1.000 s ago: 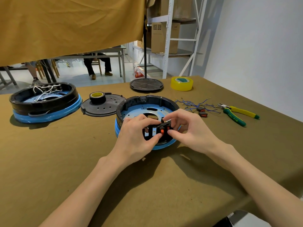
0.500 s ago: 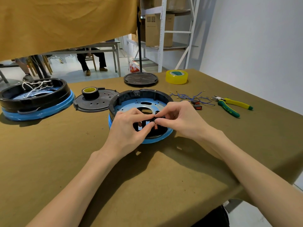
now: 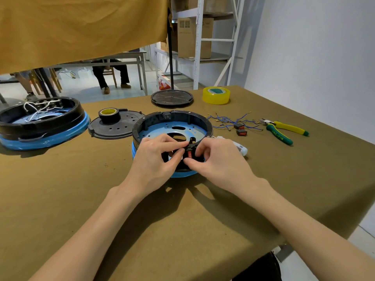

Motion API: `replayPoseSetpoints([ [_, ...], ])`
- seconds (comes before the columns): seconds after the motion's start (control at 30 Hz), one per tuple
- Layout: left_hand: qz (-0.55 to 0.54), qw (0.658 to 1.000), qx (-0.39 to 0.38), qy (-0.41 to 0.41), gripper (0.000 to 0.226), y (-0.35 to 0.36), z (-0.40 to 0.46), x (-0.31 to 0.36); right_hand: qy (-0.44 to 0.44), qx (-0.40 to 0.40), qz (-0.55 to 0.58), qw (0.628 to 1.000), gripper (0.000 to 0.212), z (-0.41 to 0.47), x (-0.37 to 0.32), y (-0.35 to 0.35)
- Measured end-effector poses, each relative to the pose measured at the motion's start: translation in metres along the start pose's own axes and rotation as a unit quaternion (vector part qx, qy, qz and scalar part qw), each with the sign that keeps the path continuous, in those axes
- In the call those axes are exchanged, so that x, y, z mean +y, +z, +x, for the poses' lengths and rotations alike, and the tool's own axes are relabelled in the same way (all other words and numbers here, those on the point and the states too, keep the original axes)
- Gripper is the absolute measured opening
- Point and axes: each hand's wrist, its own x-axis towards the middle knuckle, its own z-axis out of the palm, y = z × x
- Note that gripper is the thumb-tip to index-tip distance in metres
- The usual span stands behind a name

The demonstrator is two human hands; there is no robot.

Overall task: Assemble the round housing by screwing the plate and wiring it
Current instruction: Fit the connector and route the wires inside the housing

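Pinching the red switch at the housing's six o'clock wall, both hands have turned it upright, ready to push in.

Single head-worn wide-angle view, looking forward and down, close over table; shelving behind.

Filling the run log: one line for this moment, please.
left hand + right hand: pinch red switch | at round housing near rim | pliers idle
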Motion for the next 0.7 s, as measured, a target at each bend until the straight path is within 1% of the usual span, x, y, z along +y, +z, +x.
replayPoseSetpoints([
  [0.1, 0.011, 1.000, -0.011, -0.007, 0.033, 0.000, -0.001, -0.002, -0.006, 0.012, -0.047, 0.999, 0.026, 0.002, -0.011, 0.003],
  [0.17, 0.012, 1.000, -0.011, -0.007, 0.033, 0.001, -0.001, -0.003, -0.019, 0.023, -0.057, 0.998, 0.025, -0.001, -0.015, 0.004],
  [0.3, 0.015, 1.000, -0.013, 0.008, 0.032, 0.000, -0.001, -0.004, -0.054, 0.019, -0.010, 0.998, 0.028, -0.014, -0.015, 0.000],
  [0.37, 0.004, 1.000, -0.004, 0.009, 0.033, 0.001, -0.003, -0.003, -0.077, 0.037, 0.000, 0.996, 0.028, -0.017, -0.009, -0.007],
  [0.43, -0.015, 1.000, 0.012, 0.005, 0.035, 0.002, -0.004, -0.001, -0.076, 0.046, 0.018, 0.996, 0.025, -0.016, 0.001, -0.015],
  [0.53, -0.041, 0.999, 0.022, 0.015, 0.036, 0.003, -0.006, 0.004, -0.069, 0.027, 0.056, 0.996, 0.018, -0.012, 0.008, -0.022],
  [0.63, -0.030, 0.999, 0.009, 0.036, 0.033, 0.004, -0.006, 0.006, -0.090, 0.006, 0.116, 0.989, 0.011, -0.009, 0.008, -0.020],
  [0.7, -0.019, 0.999, 0.018, 0.037, 0.027, 0.002, -0.006, 0.005, -0.075, -0.001, 0.155, 0.985, 0.014, -0.007, 0.009, -0.019],
])
